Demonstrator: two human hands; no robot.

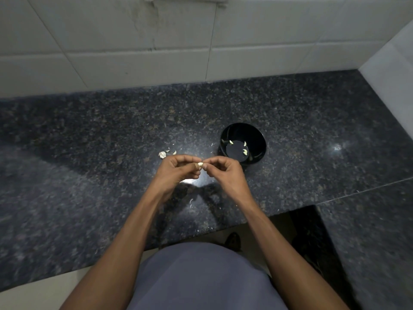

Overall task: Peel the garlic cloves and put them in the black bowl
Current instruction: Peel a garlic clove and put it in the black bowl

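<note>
A small pale garlic clove (200,164) is held above the dark granite counter between both hands. My left hand (178,170) pinches it from the left with curled fingers. My right hand (223,172) pinches its right end with thumb and fingertip. The black bowl (259,139) stands just right of my hands and holds three peeled cloves (245,151). A garlic piece with loose cloves (162,154) lies on the counter just left of and behind my left hand.
Bits of garlic skin (191,201) lie on the counter (89,175) below my hands. A white tiled wall (156,52) runs along the back and a second wall closes the right side. The counter's front edge has a cut-out at the right.
</note>
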